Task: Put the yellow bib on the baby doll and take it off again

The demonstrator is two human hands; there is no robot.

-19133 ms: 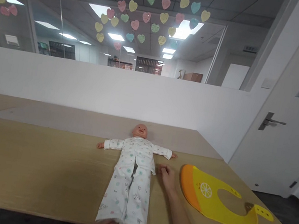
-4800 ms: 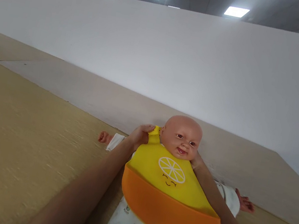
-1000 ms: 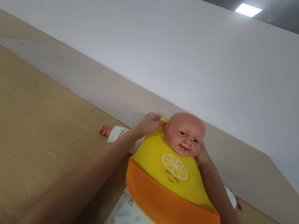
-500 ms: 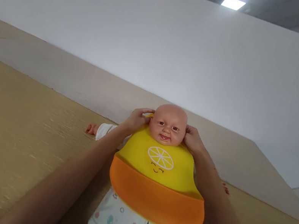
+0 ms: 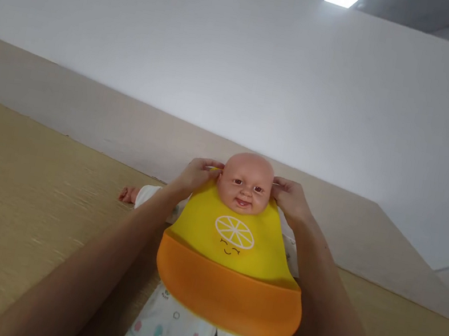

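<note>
A baby doll [image 5: 247, 178] in white clothes with coloured dots faces me. Over its chest lies a yellow bib [image 5: 198, 215] with a white citrus slice, a smiling face and an orange pocket [image 5: 228, 296]. My left hand [image 5: 197, 176] is closed on the bib's upper edge, at the left side of the doll's head. On the other side, my right hand [image 5: 291, 198] is closed at the bib's neck strap, its fingertips partly hidden behind the head. The strap ends behind the doll's neck are out of sight.
The doll lies on a tan wooden surface [image 5: 32, 174]. Behind it runs a pale ledge or board [image 5: 88, 103] along a white wall [image 5: 243, 61]. One doll hand [image 5: 128, 194] sticks out to the left.
The view has shifted slightly, so the doll sits a little further left. My right hand has come out a bit from behind the doll's head; the left stays at the bib's neck.
</note>
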